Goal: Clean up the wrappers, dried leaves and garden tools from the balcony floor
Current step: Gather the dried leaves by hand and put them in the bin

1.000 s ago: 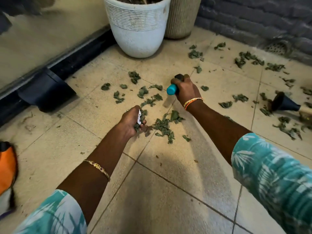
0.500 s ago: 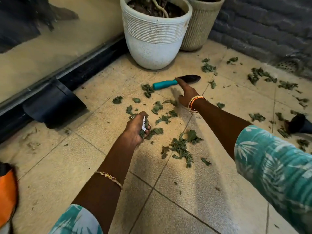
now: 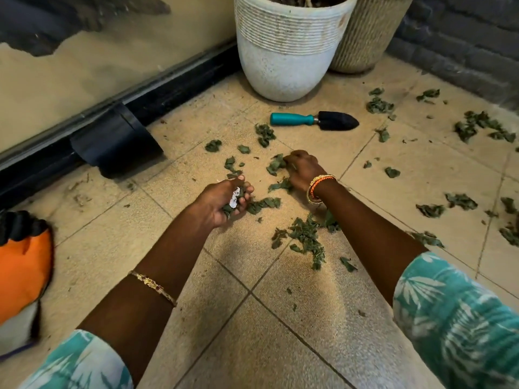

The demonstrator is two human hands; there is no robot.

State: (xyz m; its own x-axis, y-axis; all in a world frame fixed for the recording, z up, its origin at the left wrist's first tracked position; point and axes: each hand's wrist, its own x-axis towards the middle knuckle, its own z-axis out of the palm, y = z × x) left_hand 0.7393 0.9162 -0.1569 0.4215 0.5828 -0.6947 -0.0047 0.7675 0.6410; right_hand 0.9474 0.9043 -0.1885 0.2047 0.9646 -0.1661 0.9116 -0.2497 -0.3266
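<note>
You are in the leaf-gathering step, working over the tiled balcony floor [image 3: 196,304]. Two planters stand at the back: one white pot [image 3: 286,57] and one woven pot [image 3: 365,37] just behind it to the right. One black duct piece [image 3: 115,141] sits against the dark sill on the left, and part of one orange object [image 3: 22,265] shows at the left edge; what it is I cannot tell.

One garden tool is in view, a trowel [image 3: 314,120] with a teal handle and black blade, lying flat on the floor just in front of the white pot, apart from both hands and not yet collected.

Your left hand [image 3: 222,200] is cupped, fingers curled round a bunch of dried leaves with one white wrapper scrap [image 3: 233,199] tucked among them. Your right hand [image 3: 302,169] is down on the floor, fingers bunched and pinching at a leaf [image 3: 276,164] by its fingertips.

The dried leaves [image 3: 306,240] are too many and too crumpled to count singly; I judge roughly a dozen loose clusters, the thickest one between your forearms, more strung along the right side.

Next, I judge, you need to lift that pinch into the left hand, which looks nearly full, so empty it before you gather the rest, then take up the trowel.
</note>
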